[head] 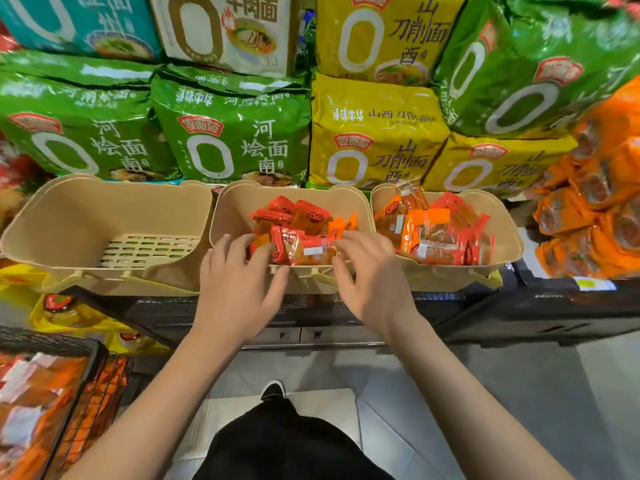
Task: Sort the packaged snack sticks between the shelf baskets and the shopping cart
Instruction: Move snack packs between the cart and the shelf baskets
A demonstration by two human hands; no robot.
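Observation:
Three beige shelf baskets hang in a row. The left basket (69,216) holds nothing. The middle basket (235,202) contains a pile of red and orange snack sticks (298,230). The right basket (498,223) holds more snack sticks (436,233). My left hand (239,282) reaches over the middle basket's front rim, fingers spread and touching the packets at the pile's left. My right hand (370,278) hovers at the same rim, fingers loosely curved at the pile's right edge. Neither hand grips a packet. The shopping cart (93,393) with orange packets stands at the lower left.
Large green (235,133) and yellow (374,133) noodle bags are stacked behind the baskets. Orange snack bags (588,216) pile at the right. Yellow packages (79,317) lie below the left basket. A black shelf front (519,306) runs beneath. My shoe (273,389) is on the floor.

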